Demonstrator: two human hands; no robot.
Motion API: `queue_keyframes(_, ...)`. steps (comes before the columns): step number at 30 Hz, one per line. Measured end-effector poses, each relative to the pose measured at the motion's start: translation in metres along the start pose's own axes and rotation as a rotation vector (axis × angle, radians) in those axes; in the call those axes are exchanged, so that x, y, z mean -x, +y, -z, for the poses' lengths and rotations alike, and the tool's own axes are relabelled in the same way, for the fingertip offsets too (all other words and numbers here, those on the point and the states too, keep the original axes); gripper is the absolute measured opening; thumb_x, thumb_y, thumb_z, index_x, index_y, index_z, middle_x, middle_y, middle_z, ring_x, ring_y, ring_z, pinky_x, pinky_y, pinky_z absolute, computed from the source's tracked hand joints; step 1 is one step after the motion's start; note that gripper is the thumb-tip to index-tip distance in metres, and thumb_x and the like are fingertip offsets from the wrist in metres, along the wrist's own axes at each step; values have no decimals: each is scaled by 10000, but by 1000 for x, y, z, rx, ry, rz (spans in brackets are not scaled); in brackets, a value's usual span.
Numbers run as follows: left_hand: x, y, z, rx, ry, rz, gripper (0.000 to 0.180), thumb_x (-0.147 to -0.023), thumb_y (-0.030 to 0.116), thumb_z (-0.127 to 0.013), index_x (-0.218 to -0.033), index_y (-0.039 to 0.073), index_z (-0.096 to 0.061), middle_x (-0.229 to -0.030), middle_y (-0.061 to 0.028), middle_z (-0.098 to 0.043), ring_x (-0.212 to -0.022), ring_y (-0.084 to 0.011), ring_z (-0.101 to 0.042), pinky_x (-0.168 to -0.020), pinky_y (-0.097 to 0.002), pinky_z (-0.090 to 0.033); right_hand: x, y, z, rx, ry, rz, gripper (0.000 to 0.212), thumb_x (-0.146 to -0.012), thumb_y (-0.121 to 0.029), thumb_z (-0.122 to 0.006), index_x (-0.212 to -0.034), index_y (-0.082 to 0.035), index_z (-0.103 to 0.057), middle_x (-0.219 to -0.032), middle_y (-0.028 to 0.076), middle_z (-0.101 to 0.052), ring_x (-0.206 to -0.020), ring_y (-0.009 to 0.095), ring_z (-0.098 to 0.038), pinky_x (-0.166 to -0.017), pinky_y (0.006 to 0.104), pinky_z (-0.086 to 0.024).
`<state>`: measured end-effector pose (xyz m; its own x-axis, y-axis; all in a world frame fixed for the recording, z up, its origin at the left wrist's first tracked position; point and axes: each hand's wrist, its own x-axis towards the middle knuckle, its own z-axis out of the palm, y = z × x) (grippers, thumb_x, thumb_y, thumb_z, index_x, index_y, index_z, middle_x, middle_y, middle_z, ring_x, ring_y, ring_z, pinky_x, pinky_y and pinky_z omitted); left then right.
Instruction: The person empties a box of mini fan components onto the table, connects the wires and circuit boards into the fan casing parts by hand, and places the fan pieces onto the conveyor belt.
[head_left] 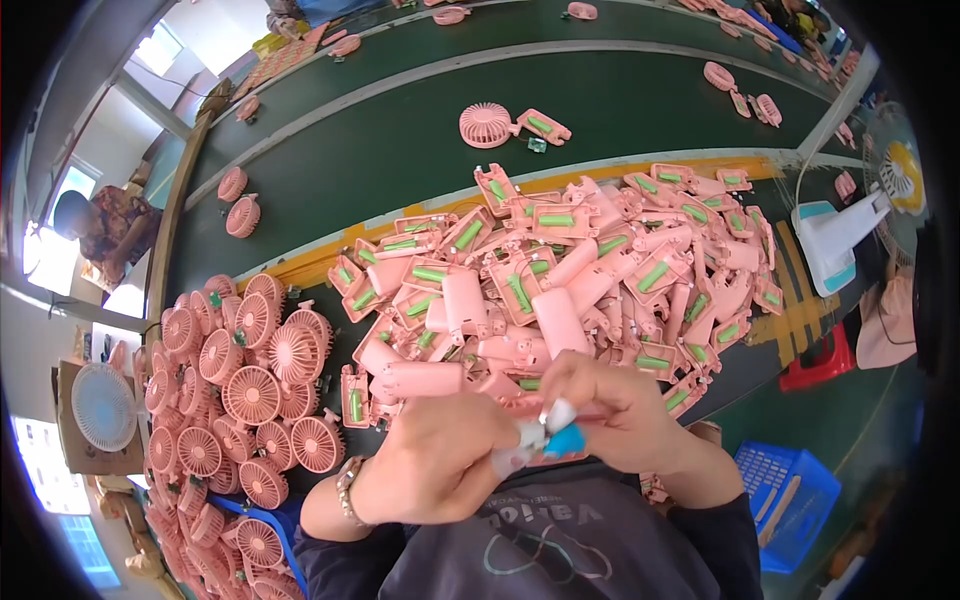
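Observation:
My left hand (435, 455) and my right hand (610, 410) meet close to my chest, fingers closed around a small pink part (520, 405) that is mostly hidden between them. Several fingertips wear white and blue finger covers (560, 432). Just beyond my hands lies a big heap of pink handle shells with green battery cells (560, 280). To my left is a pile of round pink fan heads (235, 390).
A dark green conveyor belt (400, 150) runs across the top, carrying a pink fan and handle (505, 125) and other scattered pink parts. A white desk fan (835, 235) stands right, a blue basket (790, 500) lower right. Another person (105, 230) sits far left.

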<state>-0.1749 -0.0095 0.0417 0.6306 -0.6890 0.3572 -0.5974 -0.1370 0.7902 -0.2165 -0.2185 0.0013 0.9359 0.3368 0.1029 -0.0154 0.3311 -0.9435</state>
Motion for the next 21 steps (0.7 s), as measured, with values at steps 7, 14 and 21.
queue_keyframes(7,21,18,11,-35,-147,-76,152,-694,-11,-681,-835,-3,-624,-741,-127,-618,-564,-250,-592,-509,-321,-485,6,3,-10,69,-225,-43,149,-806,-14,-714,-905,-23,-603,-957,72,-543,-889,175,-553,-751,283,-436)
queue_keyframes(14,-15,-1,29,-342,-236,-187,82,-675,9,-662,-740,8,-614,-739,-99,-634,-607,-256,-617,-511,-337,-491,-10,-5,7,349,3,87,221,-777,-69,-712,-932,-58,-555,-945,73,-550,-933,222,-541,-798,346,-432)
queue_keyframes(21,-89,-63,109,-584,319,139,135,-863,14,-612,-986,-18,-658,-806,-75,-650,-711,-116,-612,-638,-240,-476,14,-11,120,1633,748,-113,349,-724,-102,-679,-1059,-62,-590,-1012,129,-611,-1057,321,-526,-963,491,-332)
